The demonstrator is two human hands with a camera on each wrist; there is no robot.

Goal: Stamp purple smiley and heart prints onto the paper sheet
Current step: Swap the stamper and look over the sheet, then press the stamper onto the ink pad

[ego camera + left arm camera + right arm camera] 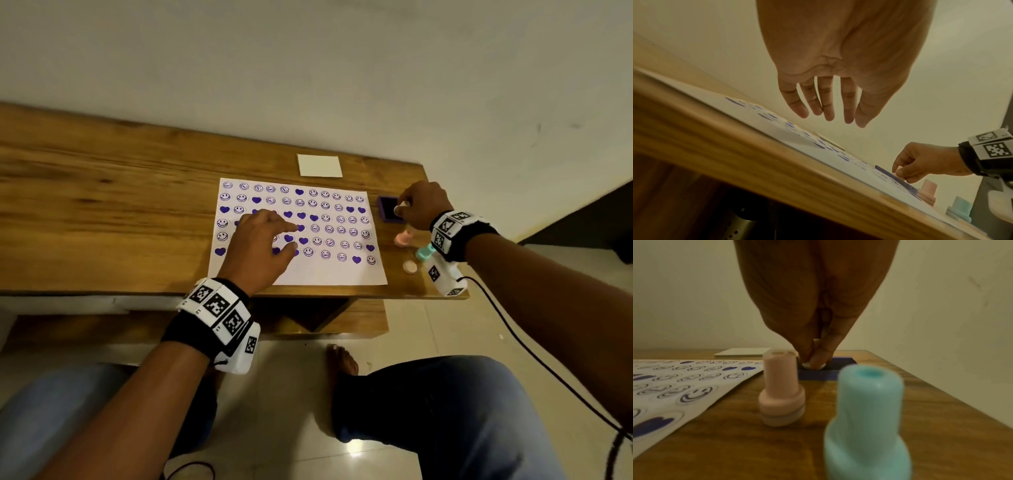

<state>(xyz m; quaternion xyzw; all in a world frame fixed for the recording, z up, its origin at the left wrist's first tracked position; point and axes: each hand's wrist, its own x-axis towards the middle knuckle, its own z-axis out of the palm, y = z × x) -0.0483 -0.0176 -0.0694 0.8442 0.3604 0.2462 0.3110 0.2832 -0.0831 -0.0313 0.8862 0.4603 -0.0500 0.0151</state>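
Note:
The white paper sheet (329, 270) lies on the wooden table (102, 205), covered with rows of purple smileys and hearts. My left hand (263, 243) is over its left half with fingers straight and spread; in the left wrist view the fingers (826, 104) hover just above the sheet (760, 118). My right hand (421, 209) pinches a small pale stamp (401, 207) and holds it on the purple ink pad (390, 209) right of the sheet. In the right wrist view the fingertips (818, 361) press the stamp (806, 365) into the pad (818, 374).
A pink stamp (404, 238) and a teal stamp (425, 253) stand upright near the table's right edge, between my right wrist and the pad. A round pink cap (410, 266) lies by them. A small white card (319, 165) rests behind the sheet. A wall is beyond.

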